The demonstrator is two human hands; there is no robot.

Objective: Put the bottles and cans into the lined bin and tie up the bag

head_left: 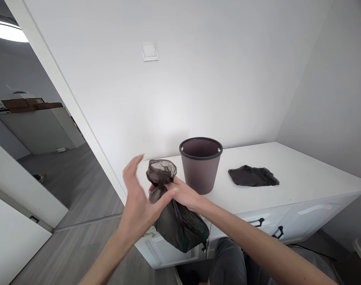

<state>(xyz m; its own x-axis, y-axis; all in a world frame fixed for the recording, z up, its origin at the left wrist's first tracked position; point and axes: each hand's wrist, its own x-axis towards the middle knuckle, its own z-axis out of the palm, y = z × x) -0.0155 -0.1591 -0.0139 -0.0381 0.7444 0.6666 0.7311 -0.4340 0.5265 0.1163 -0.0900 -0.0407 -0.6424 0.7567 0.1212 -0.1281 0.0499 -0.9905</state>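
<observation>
A filled black garbage bag (180,227) hangs in front of the white cabinet, its neck gathered and its loose top flaring upward. My right hand (184,194) is closed around the gathered neck; some of its fingers are hidden behind the plastic. Beside the bag's top, my left hand (140,196) is open, thumb and fingers spread wide apart. Its thumb reaches across in front of the neck, close to my right hand. Behind the bag stands a mauve trash bin (199,174) with a dark rim, upright on the cabinet top.
A flat, folded black bag (253,176) lies on the white cabinet top (299,170), right of the bin. Dark handles (259,222) stick out from the cabinet front. A light switch (149,51) is on the wall. At left, a doorway shows grey flooring (88,186) and cardboard (28,103).
</observation>
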